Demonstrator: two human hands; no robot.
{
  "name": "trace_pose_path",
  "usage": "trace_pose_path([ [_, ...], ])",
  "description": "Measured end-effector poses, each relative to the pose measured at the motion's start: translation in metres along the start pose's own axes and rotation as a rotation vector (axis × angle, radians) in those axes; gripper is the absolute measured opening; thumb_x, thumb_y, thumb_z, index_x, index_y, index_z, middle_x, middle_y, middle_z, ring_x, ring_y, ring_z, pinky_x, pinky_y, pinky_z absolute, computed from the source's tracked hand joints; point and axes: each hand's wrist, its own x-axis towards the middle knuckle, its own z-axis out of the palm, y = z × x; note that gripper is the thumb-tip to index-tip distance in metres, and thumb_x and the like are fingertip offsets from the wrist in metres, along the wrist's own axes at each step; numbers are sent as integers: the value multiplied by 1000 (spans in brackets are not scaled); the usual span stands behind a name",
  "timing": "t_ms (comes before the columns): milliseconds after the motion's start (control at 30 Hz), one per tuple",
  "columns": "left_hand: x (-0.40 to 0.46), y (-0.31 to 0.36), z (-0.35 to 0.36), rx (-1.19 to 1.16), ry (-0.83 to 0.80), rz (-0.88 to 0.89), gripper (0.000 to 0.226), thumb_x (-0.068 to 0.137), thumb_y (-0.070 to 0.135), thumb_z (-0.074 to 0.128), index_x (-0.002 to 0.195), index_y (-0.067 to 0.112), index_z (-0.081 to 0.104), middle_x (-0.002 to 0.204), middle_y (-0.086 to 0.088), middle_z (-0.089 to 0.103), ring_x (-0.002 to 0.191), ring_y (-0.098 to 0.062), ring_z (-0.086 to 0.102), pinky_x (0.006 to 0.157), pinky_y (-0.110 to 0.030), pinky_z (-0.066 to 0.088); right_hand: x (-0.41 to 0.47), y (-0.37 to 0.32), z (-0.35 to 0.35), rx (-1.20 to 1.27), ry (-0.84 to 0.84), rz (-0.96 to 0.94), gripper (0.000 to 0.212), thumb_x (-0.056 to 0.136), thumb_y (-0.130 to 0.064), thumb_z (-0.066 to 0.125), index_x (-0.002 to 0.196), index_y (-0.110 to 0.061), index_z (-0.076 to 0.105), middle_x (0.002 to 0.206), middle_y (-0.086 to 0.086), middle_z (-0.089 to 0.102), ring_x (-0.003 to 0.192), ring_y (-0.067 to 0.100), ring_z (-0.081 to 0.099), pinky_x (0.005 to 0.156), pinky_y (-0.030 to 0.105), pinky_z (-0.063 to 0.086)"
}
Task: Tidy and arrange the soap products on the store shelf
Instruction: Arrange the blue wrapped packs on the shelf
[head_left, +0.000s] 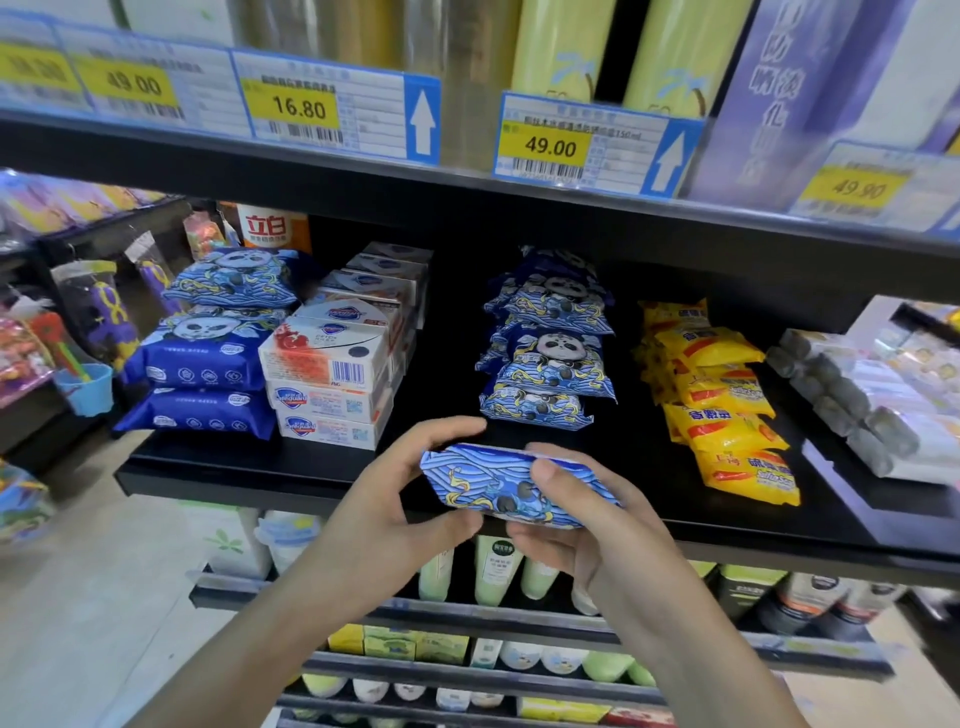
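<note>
Both my hands hold one blue panda-print soap pack (498, 480) just in front of the black shelf (260, 462). My left hand (395, 499) grips its left end, fingers over the top and thumb below. My right hand (576, 525) grips its right side, thumb on top. Right behind it stands a row of the same panda soap packs (545, 353). To the left sit a stack of blue panda packs (208, 353) and stacked white soap boxes (332, 374). Yellow soap packs (722, 410) line the right.
Grey wrapped packs (852, 405) lie at the far right of the shelf. An upper shelf edge with price tags (545, 145) hangs overhead. Lower shelves with bottles and tubes (493, 571) sit beneath my arms. Hanging toys (88, 332) fill the left rack.
</note>
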Motion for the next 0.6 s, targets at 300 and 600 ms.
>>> trace_pose_path([
  [300, 8, 11, -9, -487, 176, -699, 33, 103, 44, 56, 119, 21, 74, 106, -10, 80, 88, -26, 80, 62, -41, 64, -9, 6, -8, -325, -34, -363, 61, 72, -53, 84, 128, -41, 66, 127, -5, 69, 117, 16, 68, 92, 27, 58],
  [600, 15, 26, -5, -460, -107, -759, 62, 77, 46, 89, 127, 13, 73, 113, -13, 78, 91, -25, 77, 67, -31, 62, -3, 21, -13, -604, -171, -654, 67, 86, -45, 80, 146, -38, 51, 148, -12, 43, 143, 19, 44, 104, 21, 48],
])
